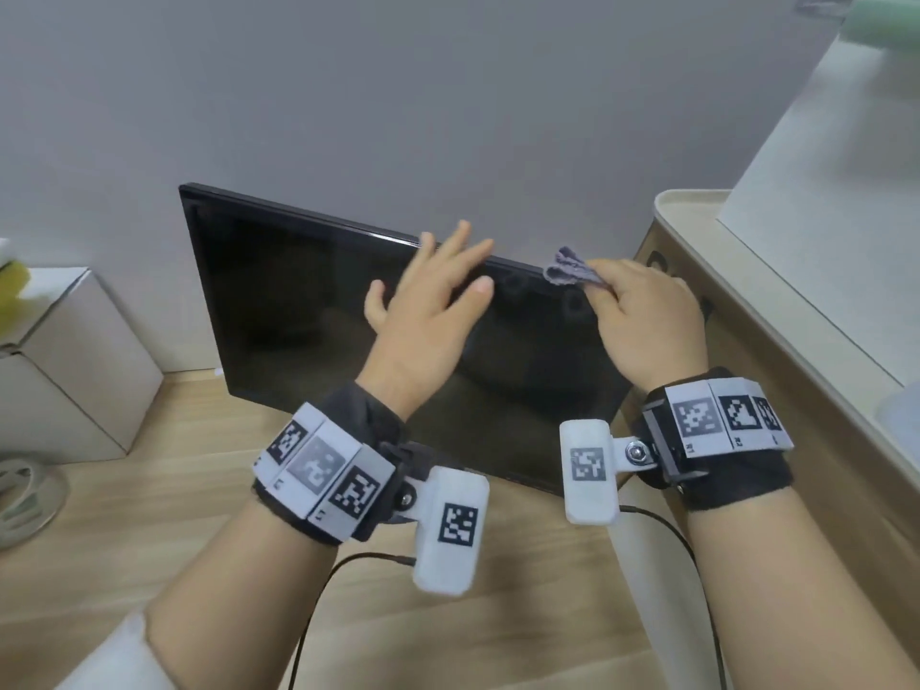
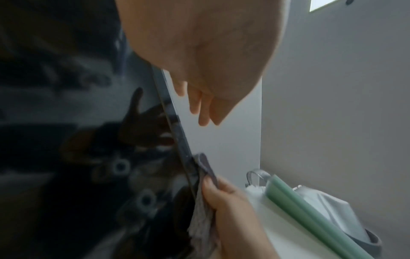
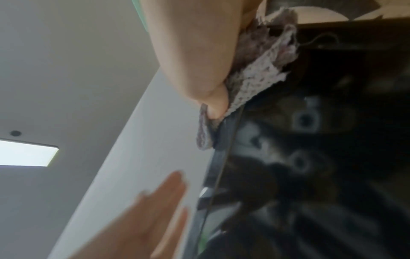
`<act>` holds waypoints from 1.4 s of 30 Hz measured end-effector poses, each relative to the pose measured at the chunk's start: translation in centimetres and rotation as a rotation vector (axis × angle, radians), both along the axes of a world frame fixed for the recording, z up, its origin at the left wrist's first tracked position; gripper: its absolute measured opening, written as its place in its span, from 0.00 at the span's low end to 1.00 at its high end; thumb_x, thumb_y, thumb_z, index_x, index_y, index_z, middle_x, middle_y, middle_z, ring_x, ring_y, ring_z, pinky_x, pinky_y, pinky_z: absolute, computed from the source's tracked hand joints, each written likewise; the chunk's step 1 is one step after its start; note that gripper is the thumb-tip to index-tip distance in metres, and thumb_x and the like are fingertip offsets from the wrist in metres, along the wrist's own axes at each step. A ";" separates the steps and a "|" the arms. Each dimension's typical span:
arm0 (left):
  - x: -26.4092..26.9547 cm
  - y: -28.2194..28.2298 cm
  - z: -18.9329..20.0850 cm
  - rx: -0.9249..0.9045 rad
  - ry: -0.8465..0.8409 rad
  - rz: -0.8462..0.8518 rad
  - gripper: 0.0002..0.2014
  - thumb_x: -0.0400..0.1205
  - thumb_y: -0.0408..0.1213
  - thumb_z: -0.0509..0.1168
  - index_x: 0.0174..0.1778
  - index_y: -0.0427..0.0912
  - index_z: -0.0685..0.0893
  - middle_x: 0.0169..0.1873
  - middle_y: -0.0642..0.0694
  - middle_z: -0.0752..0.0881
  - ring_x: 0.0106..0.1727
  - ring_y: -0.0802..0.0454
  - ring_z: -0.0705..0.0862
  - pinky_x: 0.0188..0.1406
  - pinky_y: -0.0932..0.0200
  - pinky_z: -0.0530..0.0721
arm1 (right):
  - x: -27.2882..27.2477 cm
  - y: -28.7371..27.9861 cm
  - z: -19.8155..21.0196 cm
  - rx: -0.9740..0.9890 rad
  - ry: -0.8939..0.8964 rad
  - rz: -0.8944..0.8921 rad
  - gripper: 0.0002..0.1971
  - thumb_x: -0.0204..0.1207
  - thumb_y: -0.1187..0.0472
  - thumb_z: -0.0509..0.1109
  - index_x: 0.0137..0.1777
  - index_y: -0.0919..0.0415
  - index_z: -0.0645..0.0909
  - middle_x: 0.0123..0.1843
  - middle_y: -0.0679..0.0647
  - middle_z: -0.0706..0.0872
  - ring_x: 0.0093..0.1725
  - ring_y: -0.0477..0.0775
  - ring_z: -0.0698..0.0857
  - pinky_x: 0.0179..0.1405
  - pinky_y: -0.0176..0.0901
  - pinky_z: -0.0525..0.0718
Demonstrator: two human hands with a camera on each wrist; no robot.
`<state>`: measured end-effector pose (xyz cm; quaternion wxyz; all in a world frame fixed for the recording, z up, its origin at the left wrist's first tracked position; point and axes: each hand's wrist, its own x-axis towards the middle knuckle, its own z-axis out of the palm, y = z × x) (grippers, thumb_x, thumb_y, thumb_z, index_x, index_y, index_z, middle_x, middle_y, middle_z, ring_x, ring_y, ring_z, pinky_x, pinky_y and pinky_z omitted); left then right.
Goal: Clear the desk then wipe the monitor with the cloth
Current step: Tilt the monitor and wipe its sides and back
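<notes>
A: Grey terry, soft and limp: from the head view your right hand (image 1: 647, 321) has the cloth (image 1: 567, 270) bunched in its fingers at the monitor (image 1: 298, 311)'s top right edge. The monitor stands on the wooden counter (image 1: 149, 465), against the wall.

B: And my left hand (image 1: 423, 311)?

A: Loose and spread, holding nothing, up in front of the screen near the top edge. I can't tell whether it touches the glass.

B: The left wrist view?

A: It shows the cloth (image 2: 205, 168) draped over the bezel, your right thumb and fingers (image 2: 213, 187) pinching it there.

B: Right wrist?

A: Same pinch, cloth (image 3: 255, 77) crumpled against the dark glass, one flap folded behind the edge.

B: How will it handle?

A: The cloth weighs nothing and will bunch, so I'd flatten it under the palm. The glossy panel looks thin and tippable; I'd steady it by the top frame, not the screen.
</notes>
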<state>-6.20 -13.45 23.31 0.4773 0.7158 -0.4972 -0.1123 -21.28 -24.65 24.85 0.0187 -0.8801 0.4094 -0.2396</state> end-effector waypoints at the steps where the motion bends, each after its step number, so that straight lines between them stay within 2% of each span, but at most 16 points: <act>1: -0.6 -0.1 -0.2 0.026 -0.019 -0.055 0.19 0.85 0.45 0.54 0.72 0.63 0.69 0.79 0.64 0.59 0.82 0.64 0.47 0.76 0.40 0.34 | -0.1 0.5 0.2 0.015 -0.008 0.013 0.14 0.83 0.57 0.57 0.61 0.57 0.81 0.56 0.60 0.87 0.55 0.66 0.83 0.58 0.64 0.79; 3: -1.7 -0.1 -0.3 0.083 -0.084 -0.114 0.19 0.85 0.47 0.50 0.74 0.63 0.67 0.80 0.64 0.59 0.82 0.63 0.44 0.76 0.40 0.32 | -0.4 1.9 0.4 0.041 -0.028 0.016 0.14 0.83 0.56 0.57 0.61 0.57 0.81 0.56 0.59 0.88 0.54 0.66 0.84 0.57 0.65 0.80; 8: -1.9 1.0 -0.4 0.157 -0.306 -0.115 0.22 0.85 0.53 0.42 0.76 0.62 0.64 0.80 0.64 0.55 0.82 0.61 0.41 0.75 0.38 0.32 | -1.1 5.5 0.6 0.041 -0.020 -0.001 0.14 0.83 0.55 0.57 0.59 0.54 0.82 0.55 0.56 0.88 0.53 0.63 0.84 0.53 0.59 0.82; 12: -1.6 1.6 -0.3 0.230 -0.429 -0.186 0.21 0.85 0.53 0.41 0.74 0.60 0.64 0.81 0.62 0.53 0.82 0.58 0.37 0.75 0.34 0.34 | -1.3 6.5 0.6 0.051 -0.007 -0.010 0.14 0.83 0.56 0.56 0.62 0.55 0.80 0.59 0.57 0.87 0.58 0.63 0.82 0.57 0.62 0.80; 17: -1.1 0.7 0.3 0.271 -0.413 -0.218 0.19 0.85 0.51 0.43 0.71 0.59 0.68 0.81 0.61 0.56 0.82 0.57 0.37 0.74 0.32 0.36 | -1.9 6.0 0.0 0.031 0.006 -0.067 0.16 0.84 0.54 0.54 0.64 0.55 0.77 0.60 0.57 0.86 0.58 0.64 0.82 0.58 0.63 0.79; 22: -0.9 0.2 0.3 0.263 -0.423 -0.219 0.18 0.85 0.50 0.46 0.70 0.57 0.68 0.81 0.60 0.55 0.82 0.55 0.36 0.74 0.31 0.35 | -3.3 5.2 -0.8 0.220 -0.312 -0.118 0.14 0.83 0.55 0.55 0.58 0.56 0.80 0.55 0.57 0.85 0.54 0.59 0.81 0.57 0.61 0.81; 26: -1.0 -0.9 0.5 0.276 -0.424 -0.215 0.18 0.85 0.50 0.47 0.70 0.56 0.68 0.82 0.59 0.54 0.82 0.53 0.34 0.74 0.32 0.34 | -3.5 4.7 -1.2 0.324 -0.469 -0.132 0.14 0.84 0.57 0.53 0.58 0.59 0.79 0.51 0.51 0.82 0.52 0.53 0.80 0.57 0.50 0.78; 28: -1.0 -1.6 0.7 0.299 -0.416 -0.223 0.18 0.85 0.49 0.47 0.71 0.56 0.68 0.82 0.58 0.54 0.82 0.53 0.34 0.74 0.32 0.34 | -3.4 4.1 -1.1 0.357 -0.465 -0.140 0.14 0.85 0.56 0.52 0.59 0.60 0.78 0.51 0.50 0.81 0.53 0.52 0.80 0.59 0.50 0.78; 30: -0.9 -2.4 1.0 0.327 -0.410 -0.228 0.18 0.85 0.50 0.48 0.71 0.55 0.68 0.82 0.58 0.54 0.82 0.53 0.35 0.74 0.31 0.34 | -3.2 3.2 -0.9 0.368 -0.433 -0.149 0.15 0.85 0.56 0.52 0.59 0.62 0.77 0.53 0.55 0.82 0.55 0.57 0.80 0.60 0.53 0.77; 34: -0.7 -4.0 1.2 0.357 -0.410 -0.223 0.19 0.85 0.50 0.48 0.71 0.55 0.69 0.82 0.57 0.55 0.82 0.52 0.35 0.74 0.31 0.34 | -2.8 1.7 -0.6 0.385 -0.391 -0.149 0.16 0.85 0.56 0.51 0.61 0.62 0.77 0.59 0.59 0.83 0.59 0.59 0.80 0.59 0.48 0.75; 37: -0.5 -4.3 1.1 0.359 -0.400 -0.237 0.18 0.85 0.51 0.47 0.69 0.54 0.70 0.81 0.58 0.56 0.82 0.53 0.35 0.74 0.32 0.33 | -2.7 1.6 -0.5 0.383 -0.360 -0.151 0.16 0.85 0.55 0.51 0.60 0.61 0.77 0.57 0.58 0.84 0.58 0.59 0.80 0.57 0.48 0.76; 39: -0.3 -4.0 1.1 0.351 -0.387 -0.255 0.17 0.85 0.52 0.47 0.66 0.54 0.72 0.81 0.59 0.56 0.82 0.53 0.34 0.74 0.32 0.32 | -2.8 2.4 -0.5 0.363 -0.319 -0.147 0.16 0.85 0.54 0.51 0.59 0.61 0.78 0.54 0.58 0.84 0.56 0.60 0.81 0.59 0.52 0.79; 42: 0.3 -3.2 1.0 0.341 -0.371 -0.291 0.12 0.85 0.52 0.45 0.54 0.54 0.72 0.81 0.58 0.55 0.82 0.53 0.33 0.74 0.34 0.31 | -2.9 4.4 -0.4 0.337 -0.244 -0.117 0.17 0.85 0.52 0.50 0.58 0.58 0.78 0.54 0.58 0.85 0.54 0.60 0.83 0.59 0.58 0.81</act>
